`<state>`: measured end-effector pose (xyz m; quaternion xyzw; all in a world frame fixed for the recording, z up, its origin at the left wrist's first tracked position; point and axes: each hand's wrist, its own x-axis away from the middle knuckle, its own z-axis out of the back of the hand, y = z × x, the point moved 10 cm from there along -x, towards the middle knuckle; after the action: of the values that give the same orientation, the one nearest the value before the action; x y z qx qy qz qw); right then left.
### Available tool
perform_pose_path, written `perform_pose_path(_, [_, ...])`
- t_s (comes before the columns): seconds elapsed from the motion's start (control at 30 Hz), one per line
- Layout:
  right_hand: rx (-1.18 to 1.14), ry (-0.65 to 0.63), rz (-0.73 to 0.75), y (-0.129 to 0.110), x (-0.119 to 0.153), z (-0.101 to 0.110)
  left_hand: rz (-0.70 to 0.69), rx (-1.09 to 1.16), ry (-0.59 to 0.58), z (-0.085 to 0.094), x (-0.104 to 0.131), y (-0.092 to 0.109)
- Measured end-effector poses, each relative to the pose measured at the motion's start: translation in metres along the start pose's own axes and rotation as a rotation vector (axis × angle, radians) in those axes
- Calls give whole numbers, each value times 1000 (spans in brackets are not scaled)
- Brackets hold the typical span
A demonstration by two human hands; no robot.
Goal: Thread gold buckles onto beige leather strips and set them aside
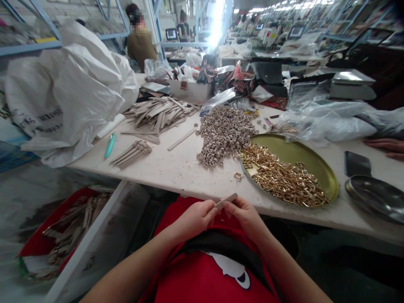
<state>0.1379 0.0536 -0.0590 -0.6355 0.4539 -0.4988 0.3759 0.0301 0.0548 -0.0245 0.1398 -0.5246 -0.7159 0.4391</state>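
Note:
My left hand (195,218) and my right hand (244,215) meet just below the front edge of the white table (176,168), both pinching one short beige strip (226,200) between the fingertips. Right behind them lies a small gold buckle (237,176) on the tabletop. A round brass tray (318,162) at the right holds a heap of gold metal buckles (282,179). A big pile of looped beige pieces (224,132) sits in the middle of the table. Flat beige strips (159,113) are stacked further back at the left.
A large white sack (69,92) stands at the table's left end, with a teal pen (110,144) beside it. A red bin of strips (63,229) sits on the floor at left. A steel dish (377,198), a phone (356,164), another person's hand (386,146) lie right.

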Motion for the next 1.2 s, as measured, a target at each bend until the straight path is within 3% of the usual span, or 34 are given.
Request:
perform_pose_path(0.07, [-2, -31, 29, 4, 0, -13, -36, 25, 79, 6, 1, 3])
perform_pose_path(0.13, [71, -21, 111, 3, 0, -19, -15, 136, 84, 3, -1, -1])
perform_pose_path(0.2, [206, -21, 201, -4, -1, -21, 27, 265, 80, 0, -6, -8])
perform_pose_path(0.3, [487, -93, 288, -22, -7, -19, 30, 352, 167, 10, -16, -14])
perform_pose_path(0.37, [773, -82, 331, -40, -17, -7, 20, 369, 198, 16, -24, -16])
perform_pose_path(0.5, [1502, 194, 346, -78, -50, 38, 79, 461, 187, 21, -39, -26])
perform_pose_path(0.57, [1731, 195, 290, -79, -68, 49, 132, 523, 193, 21, -44, -33])
perform_pose_path(0.63, [1809, 152, 246, -73, -81, 53, 195, 564, 183, 17, -47, -40])
perform_pose_path(0.73, [1788, 135, 246, -68, -89, 55, 236, 558, 147, 11, -51, -45])
perform_pose_path(0.9, [1570, 104, 281, -64, -89, 54, 151, 542, 121, 12, -56, -38])
perform_pose_path(0.97, [1292, 117, 294, -66, -83, 53, 135, 519, 124, 13, -55, -37])
perform_pose_path(1.1, [489, 90, 221, -59, -61, 47, 124, 488, 166, 15, -46, -34])
perform_pose_path(1.2, [168, 35, 115, -47, -44, 32, 110, 519, 144, 10, -36, -24])
